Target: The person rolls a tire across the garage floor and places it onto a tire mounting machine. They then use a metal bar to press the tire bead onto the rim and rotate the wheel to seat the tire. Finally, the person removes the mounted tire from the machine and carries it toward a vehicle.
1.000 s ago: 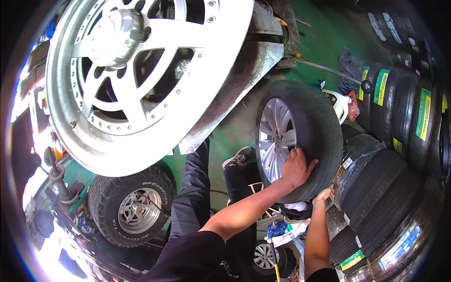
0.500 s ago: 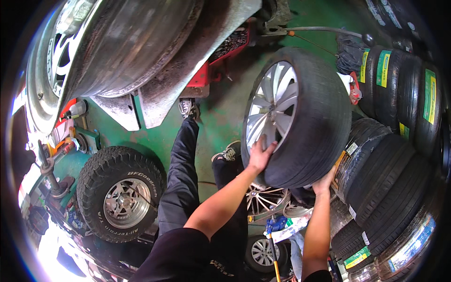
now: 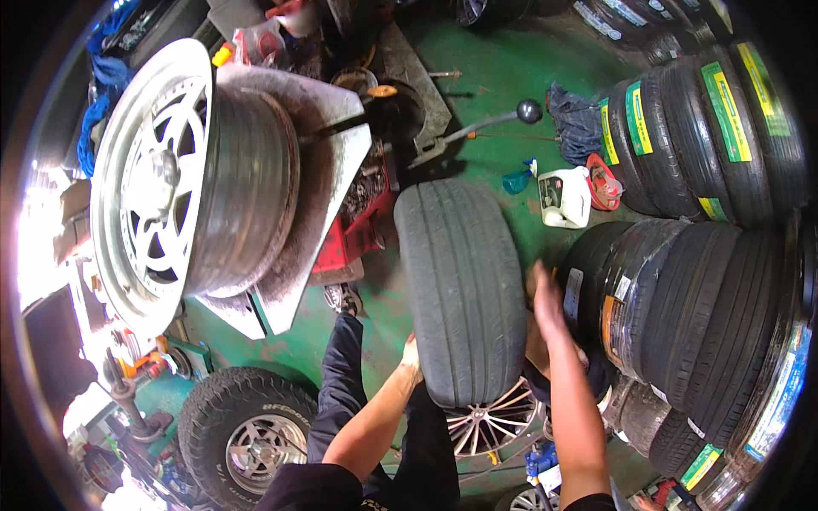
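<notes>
A car wheel [image 3: 460, 289] stands between my hands, with its worn, grooved tread towards me and its rim face turned out of sight. My left hand [image 3: 411, 358] grips its near left side, the fingers partly hidden behind the tyre's edge. On the other side, my right hand [image 3: 548, 298] is beside the sidewall with its fingers stretched out, somewhat blurred. Whether it touches the rubber I cannot tell. Below the tyre, a spoked alloy rim [image 3: 490, 426] shows in part.
A bare silver rim [image 3: 153, 179] sits on a metal machine at the left, above a red tray [image 3: 341, 247]. A chunky off-road wheel [image 3: 247, 439] is at lower left. Tyre rows [image 3: 707, 315] line the right. A white jug [image 3: 564, 198] stands on the green floor.
The wheel has turned so its silver rim face is hidden and its tread faces me. My left hand has left the spokes for the tyre's side; my right hand has moved up. The view has shifted.
</notes>
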A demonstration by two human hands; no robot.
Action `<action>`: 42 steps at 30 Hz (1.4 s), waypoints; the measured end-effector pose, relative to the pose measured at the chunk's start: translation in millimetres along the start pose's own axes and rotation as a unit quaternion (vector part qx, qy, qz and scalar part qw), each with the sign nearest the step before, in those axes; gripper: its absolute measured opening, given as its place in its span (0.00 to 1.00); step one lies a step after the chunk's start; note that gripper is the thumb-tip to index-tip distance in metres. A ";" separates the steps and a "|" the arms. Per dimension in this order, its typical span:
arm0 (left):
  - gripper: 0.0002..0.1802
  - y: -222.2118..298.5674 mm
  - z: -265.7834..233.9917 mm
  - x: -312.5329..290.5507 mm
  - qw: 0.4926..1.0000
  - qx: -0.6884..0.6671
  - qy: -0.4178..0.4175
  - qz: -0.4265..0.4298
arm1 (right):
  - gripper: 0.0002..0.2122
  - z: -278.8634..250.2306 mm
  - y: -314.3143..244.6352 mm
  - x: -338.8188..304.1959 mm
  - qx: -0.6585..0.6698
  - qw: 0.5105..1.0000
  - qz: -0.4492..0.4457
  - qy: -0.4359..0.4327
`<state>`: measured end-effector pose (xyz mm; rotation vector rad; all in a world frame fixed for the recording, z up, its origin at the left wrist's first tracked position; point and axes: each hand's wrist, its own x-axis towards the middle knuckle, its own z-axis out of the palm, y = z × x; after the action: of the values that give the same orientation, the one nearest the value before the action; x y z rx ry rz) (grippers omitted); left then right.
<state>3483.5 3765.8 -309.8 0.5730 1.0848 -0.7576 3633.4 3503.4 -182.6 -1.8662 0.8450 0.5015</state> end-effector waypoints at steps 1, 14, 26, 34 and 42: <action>0.28 0.1 0.7 -1.2 0.999 -0.031 -0.032 0.011 | 0.33 -6.2 -45.5 19.5 -0.006 0.989 -0.109 0.100; 0.32 23.3 42.8 11.3 0.996 -0.057 0.054 -0.046 | 0.15 -38.8 -353.6 235.7 -0.324 0.764 -0.425 0.362; 0.41 154.4 130.6 -17.7 0.990 0.038 0.048 0.126 | 0.11 -130.9 -390.7 338.2 -0.500 0.749 -0.338 0.275; 0.43 171.2 222.0 -44.9 0.718 0.432 0.268 0.475 | 0.11 -112.5 -372.6 312.5 -0.272 0.885 -0.309 0.219; 0.33 197.0 211.9 -31.6 0.720 0.408 0.203 0.523 | 0.12 -107.7 -370.4 296.0 -0.262 0.897 -0.291 0.207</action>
<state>3748.6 3740.1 -192.6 1.9849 0.5554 -0.0146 4103.6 3407.7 -104.6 -2.6515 0.3765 -0.0729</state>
